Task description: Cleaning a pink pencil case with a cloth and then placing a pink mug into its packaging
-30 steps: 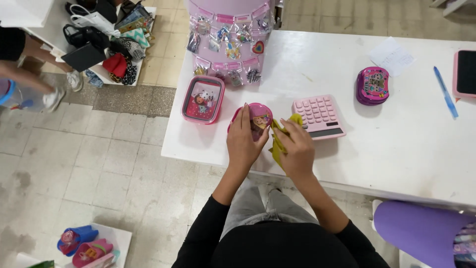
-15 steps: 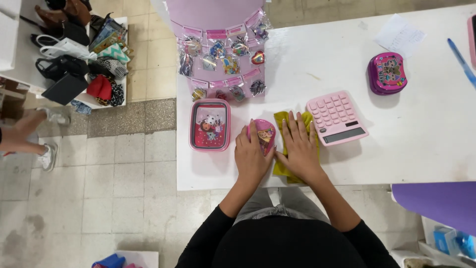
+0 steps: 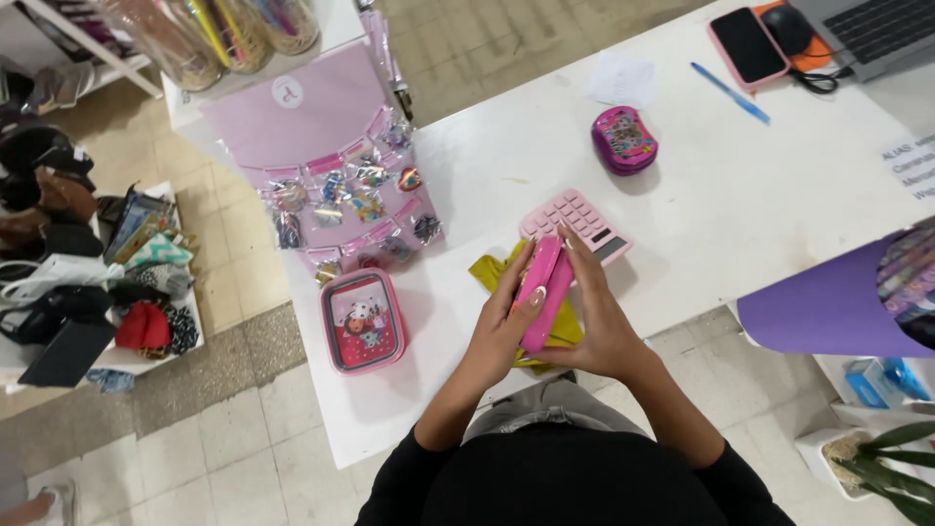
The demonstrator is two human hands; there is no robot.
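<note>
The flat pink plastic case (image 3: pixel 543 292) stands on edge above the white counter's (image 3: pixel 779 195) near edge, clasped between left hand (image 3: pixel 506 317) and right hand (image 3: pixel 594 321), over a yellow cloth (image 3: pixel 487 273), just beside a pink calculator (image 3: pixel 577 222).

The pink case (image 3: pixel 542 292) is standing on edge, sandwiched between both palms and tilting from lower left up toward upper right. It is showing only its slim rim: bright pink, smooth, rounded at the ends. The left hand (image 3: pixel 506 317) is pressing flat against its near side, fingers running along its length; the right hand (image 3: pixel 594 312) is cupping the far side. It is hovering just above the yellow cloth (image 3: pixel 490 273), which is lying crumpled on the white surface (image 3: pixel 740 214), partly hidden under the hands.
</note>
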